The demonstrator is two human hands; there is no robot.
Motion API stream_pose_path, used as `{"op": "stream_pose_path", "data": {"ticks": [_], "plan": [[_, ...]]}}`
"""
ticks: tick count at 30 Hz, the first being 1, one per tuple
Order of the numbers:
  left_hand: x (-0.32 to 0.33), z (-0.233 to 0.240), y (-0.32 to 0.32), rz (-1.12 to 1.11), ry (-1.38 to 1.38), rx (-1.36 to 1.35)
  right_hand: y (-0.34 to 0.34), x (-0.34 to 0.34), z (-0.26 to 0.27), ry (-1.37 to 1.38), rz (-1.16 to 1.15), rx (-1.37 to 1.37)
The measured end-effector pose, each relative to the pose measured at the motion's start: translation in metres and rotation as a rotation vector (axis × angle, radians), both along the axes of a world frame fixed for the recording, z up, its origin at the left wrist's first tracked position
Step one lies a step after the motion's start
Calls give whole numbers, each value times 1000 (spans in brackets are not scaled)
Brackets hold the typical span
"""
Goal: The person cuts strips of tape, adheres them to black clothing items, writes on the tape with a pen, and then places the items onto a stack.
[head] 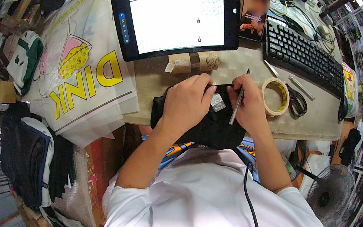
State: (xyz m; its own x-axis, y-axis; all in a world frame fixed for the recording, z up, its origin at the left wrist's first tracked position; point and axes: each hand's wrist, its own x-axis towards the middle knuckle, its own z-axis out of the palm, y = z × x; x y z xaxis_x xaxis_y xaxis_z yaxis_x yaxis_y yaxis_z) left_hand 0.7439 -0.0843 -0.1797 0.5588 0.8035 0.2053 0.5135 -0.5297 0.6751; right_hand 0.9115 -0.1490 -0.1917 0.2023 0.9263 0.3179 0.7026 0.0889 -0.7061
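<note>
A black garment (225, 130) lies over the table's near edge and hangs towards my lap. My left hand (185, 102) pinches its upper edge between thumb and fingers. On the other side, my right hand (249, 98) grips the same edge, with a slim silver pen (237, 107) tucked slantwise through its fingers. Between the hands, a small grey-white label (218, 102) with printing shows on the black cloth. My fingers hide part of the garment's edge.
Beyond the hands stands a lit tablet (178, 19). A masking tape roll (275, 96), black-handled scissors (296, 101), a metal pen (301, 87), a phone (253, 14) and a keyboard (303, 54) lie right. Left are a printed plastic bag (94, 98) and stacked dark clothes (22, 158).
</note>
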Motion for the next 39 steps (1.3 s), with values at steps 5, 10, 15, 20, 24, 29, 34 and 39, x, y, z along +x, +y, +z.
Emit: {"op": "stream_pose_path", "data": {"ticks": [5,10,15,20,24,29,34,39], "plan": [[-1,-5,-1,42,-81,49,5,2,7,-47,-37,-74],[-6,3,-6,-83,91,505,10,-1,3,-124,-39,-57],[-13,11,-26,-157,258,391,10,-1,2,-111,-19,7],[-13,1,-32,-131,181,275,9,3,-1,-151,-25,27],[-16,-4,-30,-119,118,277,9,6,-2,-168,-31,21],[-16,-3,-30,-118,116,284,8,9,-2,-147,7,22],[-15,1,-32,-108,129,272,7,10,-5,-115,11,54],[-14,1,-33,-93,140,266,6,9,-8,-131,0,58]]}}
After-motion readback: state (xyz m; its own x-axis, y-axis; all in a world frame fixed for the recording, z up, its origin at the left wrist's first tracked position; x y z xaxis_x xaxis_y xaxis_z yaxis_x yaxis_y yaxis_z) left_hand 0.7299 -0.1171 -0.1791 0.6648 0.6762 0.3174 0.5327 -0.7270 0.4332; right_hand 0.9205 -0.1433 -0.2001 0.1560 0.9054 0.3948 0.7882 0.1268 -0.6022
